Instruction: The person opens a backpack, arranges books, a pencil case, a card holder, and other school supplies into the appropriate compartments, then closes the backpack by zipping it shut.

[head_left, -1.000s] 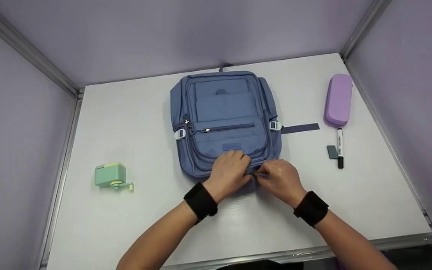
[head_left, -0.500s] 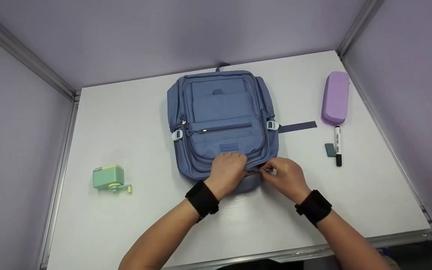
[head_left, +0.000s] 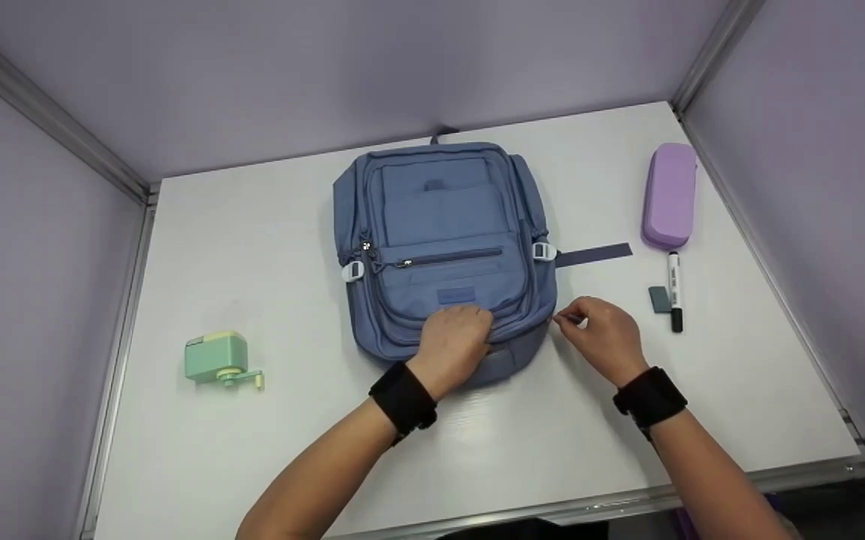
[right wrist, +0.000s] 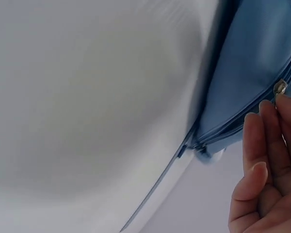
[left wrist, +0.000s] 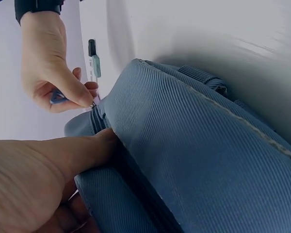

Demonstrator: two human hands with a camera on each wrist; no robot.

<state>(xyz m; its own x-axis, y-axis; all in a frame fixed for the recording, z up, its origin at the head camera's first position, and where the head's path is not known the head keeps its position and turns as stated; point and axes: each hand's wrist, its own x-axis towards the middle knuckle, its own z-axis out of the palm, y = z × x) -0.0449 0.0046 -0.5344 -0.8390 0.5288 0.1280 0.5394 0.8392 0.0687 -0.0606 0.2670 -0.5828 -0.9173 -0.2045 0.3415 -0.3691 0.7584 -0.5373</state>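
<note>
A blue backpack (head_left: 443,214) lies front side up on the white table, its bottom toward me. My left hand (head_left: 453,346) grips its lower edge; in the left wrist view the thumb (left wrist: 89,153) presses on the fabric beside a zipper track, fingers curled beneath the fold. At the bag's lower right corner my right hand (head_left: 603,339) pinches a zipper pull. The right wrist view shows the metal slider (right wrist: 280,87) right at the thumb and fingertips, and a blue pull tab (left wrist: 58,96) sits inside the curled fingers in the left wrist view.
A purple case (head_left: 670,195) lies at the right, above a marker (head_left: 674,292) and a small dark green flat piece (head_left: 659,299). On the left stands a green and yellow sharpener with a crank (head_left: 218,358). A dark strap (head_left: 595,255) sticks out from the backpack's right side.
My right hand has moved right and slightly up along the bag's lower edge, drawing the zipper pull to the corner. My left hand keeps its grip in about the same place.
</note>
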